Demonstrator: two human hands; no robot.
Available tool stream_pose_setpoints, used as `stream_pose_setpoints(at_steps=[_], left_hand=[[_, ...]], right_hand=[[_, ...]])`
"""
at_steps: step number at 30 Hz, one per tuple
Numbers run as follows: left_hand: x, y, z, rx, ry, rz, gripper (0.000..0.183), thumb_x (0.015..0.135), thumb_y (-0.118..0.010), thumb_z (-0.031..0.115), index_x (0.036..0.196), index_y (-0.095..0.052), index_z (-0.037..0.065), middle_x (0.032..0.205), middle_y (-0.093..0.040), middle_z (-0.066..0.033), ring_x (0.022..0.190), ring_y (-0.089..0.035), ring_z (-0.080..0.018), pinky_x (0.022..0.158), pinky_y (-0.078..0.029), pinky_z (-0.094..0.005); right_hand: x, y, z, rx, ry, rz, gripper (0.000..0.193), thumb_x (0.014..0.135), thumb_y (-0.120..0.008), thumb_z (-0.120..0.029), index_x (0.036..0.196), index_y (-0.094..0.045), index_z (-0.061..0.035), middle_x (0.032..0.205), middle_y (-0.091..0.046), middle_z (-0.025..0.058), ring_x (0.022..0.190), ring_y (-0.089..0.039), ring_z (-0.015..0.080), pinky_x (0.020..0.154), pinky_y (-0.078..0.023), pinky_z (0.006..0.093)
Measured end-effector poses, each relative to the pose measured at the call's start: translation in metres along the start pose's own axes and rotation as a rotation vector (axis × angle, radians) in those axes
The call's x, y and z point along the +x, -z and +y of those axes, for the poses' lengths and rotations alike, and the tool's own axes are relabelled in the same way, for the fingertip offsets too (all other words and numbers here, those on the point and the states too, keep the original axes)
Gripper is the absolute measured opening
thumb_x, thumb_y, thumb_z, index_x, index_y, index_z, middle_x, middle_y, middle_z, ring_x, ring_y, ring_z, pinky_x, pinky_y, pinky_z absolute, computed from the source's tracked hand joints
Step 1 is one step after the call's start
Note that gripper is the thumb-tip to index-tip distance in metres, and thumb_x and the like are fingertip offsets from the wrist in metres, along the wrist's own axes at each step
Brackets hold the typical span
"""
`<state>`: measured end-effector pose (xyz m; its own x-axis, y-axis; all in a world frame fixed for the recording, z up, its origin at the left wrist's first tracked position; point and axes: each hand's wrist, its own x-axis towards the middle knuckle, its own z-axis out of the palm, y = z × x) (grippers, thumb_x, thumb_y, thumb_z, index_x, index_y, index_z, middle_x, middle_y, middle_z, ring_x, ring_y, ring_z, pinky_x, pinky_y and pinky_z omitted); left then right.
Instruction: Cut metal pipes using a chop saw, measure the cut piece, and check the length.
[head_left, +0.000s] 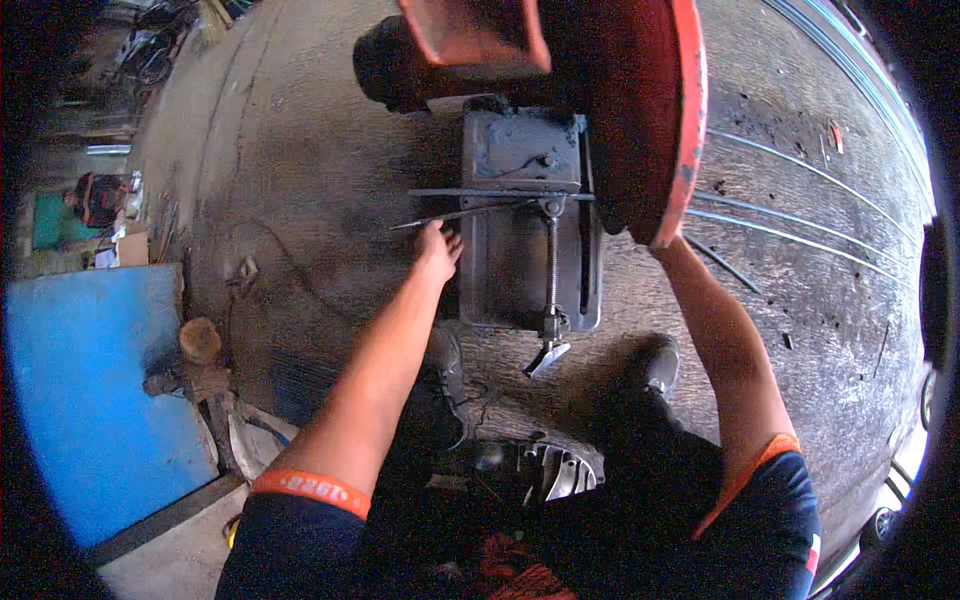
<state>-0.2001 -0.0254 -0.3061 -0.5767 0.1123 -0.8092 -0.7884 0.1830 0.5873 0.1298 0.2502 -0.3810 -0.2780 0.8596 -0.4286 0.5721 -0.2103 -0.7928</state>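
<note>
A cut-off saw stands on the floor ahead of me, with a red blade guard [690, 120] over a dark metal base [480, 270]. Its screw clamp [552, 265] runs down the middle of the base toward a crank handle [545, 358]. One thin bar [440, 192] lies across the base at the clamp's jaw. Just nearer to me, my left hand [440, 248] is closed on a slanting metal rod [470, 212], thumb and forefinger at the rod and the other fingers loose. My right hand [670, 246] reaches behind the guard's lower edge, which hides its fingers.
Long metal rods [800, 232] lie on the floor at right, beside a short dark bar [722, 264]. A blue panel [100, 380] and a round wooden piece [200, 341] are at left. Between my shoes [655, 365] lies a finned metal part [570, 470].
</note>
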Motion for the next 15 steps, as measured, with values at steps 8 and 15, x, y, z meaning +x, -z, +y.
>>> stream_pose_setpoints(at_steps=[8,15], left_hand=[[0.005,-0.018,0.015,-0.227,0.027,-0.06,0.016,0.096,-0.054,0.026,0.089,-0.057,0.013,0.073,-0.06,0.002,0.065,-0.059,-0.0118,0.064,-0.048,-0.0287],[0.012,-0.017,0.012,-0.061,-0.065,-0.196,0.01,0.092,-0.063,0.026,0.086,-0.064,0.018,0.079,-0.064,0.0065,0.067,-0.056,-0.0069,0.064,-0.041,-0.0248]], right_hand=[[0.014,0.041,0.009,-0.743,0.137,-0.082,0.04,0.091,-0.05,-0.047,0.108,-0.068,-0.0155,0.107,-0.069,0.0127,0.104,-0.064,0.0332,0.087,-0.05,0.0435],[0.015,0.043,0.008,-0.87,0.165,-0.115,0.038,0.093,-0.045,-0.042,0.109,-0.068,-0.0158,0.108,-0.069,0.0123,0.104,-0.065,0.0319,0.086,-0.05,0.0429]])
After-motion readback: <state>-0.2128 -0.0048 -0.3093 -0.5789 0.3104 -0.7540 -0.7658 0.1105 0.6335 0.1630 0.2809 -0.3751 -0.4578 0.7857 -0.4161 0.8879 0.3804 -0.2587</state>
